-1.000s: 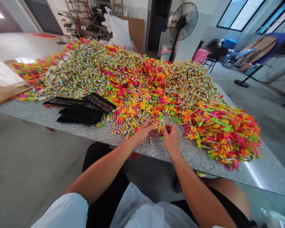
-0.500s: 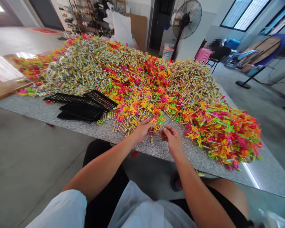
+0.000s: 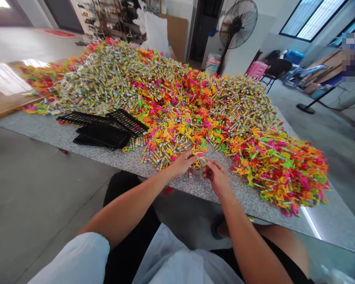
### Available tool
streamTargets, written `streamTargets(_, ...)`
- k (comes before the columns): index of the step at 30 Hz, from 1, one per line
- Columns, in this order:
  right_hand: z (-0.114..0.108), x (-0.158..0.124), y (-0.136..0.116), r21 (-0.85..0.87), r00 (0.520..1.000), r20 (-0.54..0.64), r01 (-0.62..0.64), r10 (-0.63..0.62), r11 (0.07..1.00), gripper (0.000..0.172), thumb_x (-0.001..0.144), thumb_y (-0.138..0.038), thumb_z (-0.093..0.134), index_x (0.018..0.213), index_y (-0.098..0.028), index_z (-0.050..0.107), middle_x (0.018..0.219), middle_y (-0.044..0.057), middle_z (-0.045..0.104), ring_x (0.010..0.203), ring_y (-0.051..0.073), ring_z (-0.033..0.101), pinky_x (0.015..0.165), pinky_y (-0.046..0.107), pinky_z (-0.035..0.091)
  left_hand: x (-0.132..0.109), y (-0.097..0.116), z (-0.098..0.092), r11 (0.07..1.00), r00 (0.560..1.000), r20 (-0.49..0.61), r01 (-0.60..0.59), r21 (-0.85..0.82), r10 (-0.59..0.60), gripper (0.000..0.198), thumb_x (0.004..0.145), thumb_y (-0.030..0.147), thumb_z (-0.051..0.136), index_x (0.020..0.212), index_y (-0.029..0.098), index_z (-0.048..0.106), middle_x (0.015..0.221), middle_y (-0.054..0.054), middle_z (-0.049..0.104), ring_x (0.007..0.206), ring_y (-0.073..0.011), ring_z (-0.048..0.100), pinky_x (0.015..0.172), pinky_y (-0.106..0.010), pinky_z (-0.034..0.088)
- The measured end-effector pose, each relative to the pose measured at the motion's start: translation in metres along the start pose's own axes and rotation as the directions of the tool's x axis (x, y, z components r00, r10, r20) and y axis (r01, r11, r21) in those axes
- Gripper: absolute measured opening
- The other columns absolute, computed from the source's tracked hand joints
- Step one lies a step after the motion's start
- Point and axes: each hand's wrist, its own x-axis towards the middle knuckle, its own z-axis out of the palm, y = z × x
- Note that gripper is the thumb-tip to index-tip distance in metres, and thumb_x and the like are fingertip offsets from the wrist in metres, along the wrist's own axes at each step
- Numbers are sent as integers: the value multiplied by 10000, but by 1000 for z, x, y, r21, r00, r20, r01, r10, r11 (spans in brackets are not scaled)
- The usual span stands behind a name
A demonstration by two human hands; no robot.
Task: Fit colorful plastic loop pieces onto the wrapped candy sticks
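Observation:
Near the front edge of the speckled table (image 3: 225,165), my two hands are close together. My left hand (image 3: 182,163) pinches a small yellow plastic looped piece (image 3: 197,163). In the fingertips of my right hand (image 3: 217,176) is a short, thin printed tube (image 3: 205,161), its end close to the yellow piece. Whether tube and piece are joined I cannot tell. Just beyond my hands lie loose printed tubes (image 3: 156,154) and coloured plastic pieces (image 3: 199,138). The undersides of my fingers are hidden.
A large heap of printed tubes (image 3: 106,75) covers the back left, another tube heap (image 3: 245,98) the back right. Tubes with bright plastic pieces (image 3: 286,169) are piled at right. Black plastic grid trays (image 3: 103,132) are stacked at left. A standing fan (image 3: 238,23) is behind.
My right hand has moved slightly down, and a printed tube now shows in its fingertips. My left hand stays on the yellow piece. The view has shifted a little.

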Motion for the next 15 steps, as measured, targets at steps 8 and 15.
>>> streamTargets(8, -6, -1, -9, -161, 999, 6, -47, 48, 986, 368, 798, -507, 739, 961, -182, 685, 640, -6, 658, 471, 125, 557, 434, 243, 452, -1, -2, -2, 988, 998, -9, -68, 140, 70, 301, 850, 477, 669, 963, 201, 630, 825, -1, 552, 726, -144, 542, 521, -216, 512)
streamTargets(15, -4, -4, -10, -266, 999, 24, -31, 39, 964, 412, 795, -523, 729, 1021, -181, 687, 626, -16, 646, 454, 122, 543, 420, 238, 447, 0, -6, -2, 970, 994, -57, -81, 230, 97, 317, 845, 491, 670, 947, 195, 623, 796, 15, 560, 697, -132, 552, 538, -216, 515)
